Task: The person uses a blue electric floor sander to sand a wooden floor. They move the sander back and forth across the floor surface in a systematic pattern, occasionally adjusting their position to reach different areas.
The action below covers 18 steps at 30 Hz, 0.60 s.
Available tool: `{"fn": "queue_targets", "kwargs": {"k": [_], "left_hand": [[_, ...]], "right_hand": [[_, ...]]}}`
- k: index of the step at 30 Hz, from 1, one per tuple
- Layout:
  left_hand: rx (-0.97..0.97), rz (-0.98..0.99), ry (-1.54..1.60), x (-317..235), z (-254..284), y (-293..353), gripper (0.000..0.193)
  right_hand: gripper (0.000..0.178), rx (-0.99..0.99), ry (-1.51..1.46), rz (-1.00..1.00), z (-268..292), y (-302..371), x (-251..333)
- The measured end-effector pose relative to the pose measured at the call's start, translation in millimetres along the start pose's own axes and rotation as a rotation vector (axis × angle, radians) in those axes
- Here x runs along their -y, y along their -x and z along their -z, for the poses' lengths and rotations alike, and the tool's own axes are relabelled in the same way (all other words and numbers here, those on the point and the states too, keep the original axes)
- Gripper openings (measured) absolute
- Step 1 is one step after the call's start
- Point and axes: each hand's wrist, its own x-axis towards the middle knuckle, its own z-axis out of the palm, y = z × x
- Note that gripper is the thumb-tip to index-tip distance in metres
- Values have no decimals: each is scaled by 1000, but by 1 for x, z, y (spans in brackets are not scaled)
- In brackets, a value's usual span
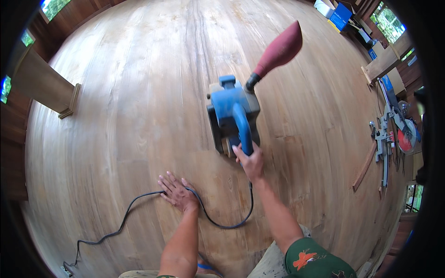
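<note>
A blue belt sander (229,111) with a red dust bag (279,49) rests on the wide wooden floor (139,92). My right hand (250,161) grips the sander's rear blue handle. Flat on the boards lies my left hand (176,192), fingers spread, touching the black power cord (125,220). The cord loops from the sander behind my right wrist, passes under my left hand and runs to the lower left.
A miter saw (394,134) with a red blade guard stands at the right wall, a wooden strip (365,167) beside it. Blue and white boxes (336,14) sit at the far right corner. A wooden panel (44,85) leans at the left.
</note>
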Motion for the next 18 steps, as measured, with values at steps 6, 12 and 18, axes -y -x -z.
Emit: {"fn": "queue_targets", "kwargs": {"k": [6, 12, 18], "left_hand": [[-1, -20, -50, 0, -2, -2, 69], [34, -17, -10, -1, 4, -1, 72], [95, -1, 45, -3, 10, -3, 73]], "right_hand": [[20, -65, -34, -91, 3, 57, 6], [29, -43, 1, 40, -50, -82, 18], [37, 90, -46, 102, -157, -302, 38]]}}
